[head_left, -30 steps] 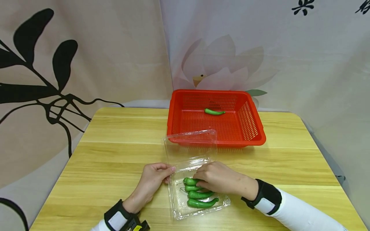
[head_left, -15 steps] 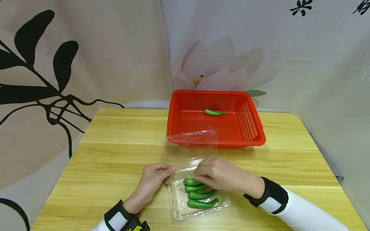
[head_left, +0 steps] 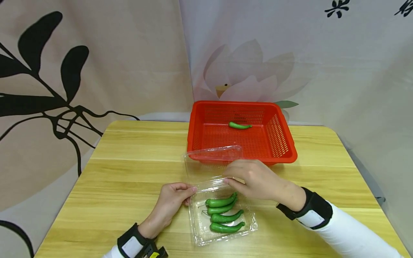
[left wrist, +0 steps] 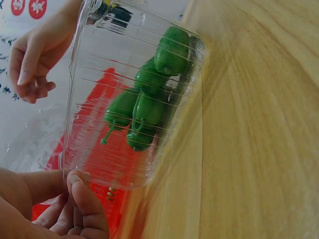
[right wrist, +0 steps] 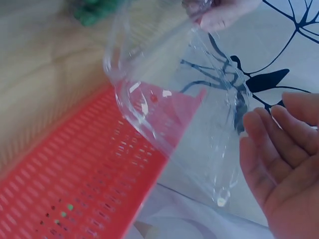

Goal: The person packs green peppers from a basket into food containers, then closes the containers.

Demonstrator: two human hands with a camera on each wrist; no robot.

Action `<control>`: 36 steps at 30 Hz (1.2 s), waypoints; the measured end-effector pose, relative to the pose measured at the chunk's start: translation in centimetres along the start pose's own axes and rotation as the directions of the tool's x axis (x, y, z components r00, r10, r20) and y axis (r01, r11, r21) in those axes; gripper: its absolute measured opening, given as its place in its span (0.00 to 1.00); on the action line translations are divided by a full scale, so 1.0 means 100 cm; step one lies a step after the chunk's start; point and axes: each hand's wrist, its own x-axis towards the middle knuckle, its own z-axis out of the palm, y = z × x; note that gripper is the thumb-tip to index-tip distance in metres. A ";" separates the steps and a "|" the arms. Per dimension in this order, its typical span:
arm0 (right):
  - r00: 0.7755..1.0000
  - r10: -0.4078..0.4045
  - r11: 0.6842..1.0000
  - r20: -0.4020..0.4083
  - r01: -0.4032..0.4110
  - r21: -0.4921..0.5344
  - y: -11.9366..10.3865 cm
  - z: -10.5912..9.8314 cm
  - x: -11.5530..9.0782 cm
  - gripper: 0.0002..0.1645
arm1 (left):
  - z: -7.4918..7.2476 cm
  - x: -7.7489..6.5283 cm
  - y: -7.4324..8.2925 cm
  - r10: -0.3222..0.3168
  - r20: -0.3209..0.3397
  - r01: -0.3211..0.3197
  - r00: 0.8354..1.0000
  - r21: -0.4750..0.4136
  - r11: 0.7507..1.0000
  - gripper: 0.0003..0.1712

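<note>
My left hand [head_left: 176, 195] pinches the left edge of a clear plastic clamshell box [head_left: 199, 236] near its hinge. In the left wrist view, thumb and fingertips meet on the box rim [left wrist: 69, 134]. Several green chili peppers [head_left: 227, 227] lie side by side in the box's near half. The raised lid [head_left: 206, 170] leans back toward the red basket. My right hand [head_left: 259, 179] is over the box's right side by the hinge. In the right wrist view that hand [right wrist: 286, 169] holds nothing, its fingers loosely bent beside the clear lid [right wrist: 199, 134].
Behind the box stands a red plastic basket [head_left: 287, 157] with perforated walls. One green chili pepper [head_left: 240, 125] lies inside it. The lid overlaps the basket's front left corner. A printed cloth [head_left: 145, 61] hangs behind the wooden table [head_left: 129, 172].
My right hand has left the topmost chili pepper and moved up and back toward the basket, uncovering the peppers' ends. The left hand and the box have stayed in place.
</note>
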 end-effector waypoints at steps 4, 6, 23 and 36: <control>0.999 -0.003 1.000 -0.035 0.004 0.013 0.004 -0.008 0.005 0.07 | 0.000 0.000 -0.001 -0.001 -0.002 0.001 1.000 0.001 1.000 0.09; 0.999 -0.013 1.000 -0.053 0.013 0.015 0.006 -0.012 0.008 0.07 | 0.000 0.000 -0.001 -0.002 -0.002 0.002 1.000 -0.003 1.000 0.09; 0.976 0.059 0.998 -0.212 -0.062 -0.008 0.050 -0.051 0.046 0.09 | 0.001 0.000 -0.001 0.001 0.001 -0.001 1.000 0.001 1.000 0.09; 0.930 0.369 0.924 0.006 -0.366 -0.109 0.093 -0.058 0.068 0.17 | 0.001 0.001 -0.001 0.005 0.021 -0.005 1.000 -0.007 1.000 0.09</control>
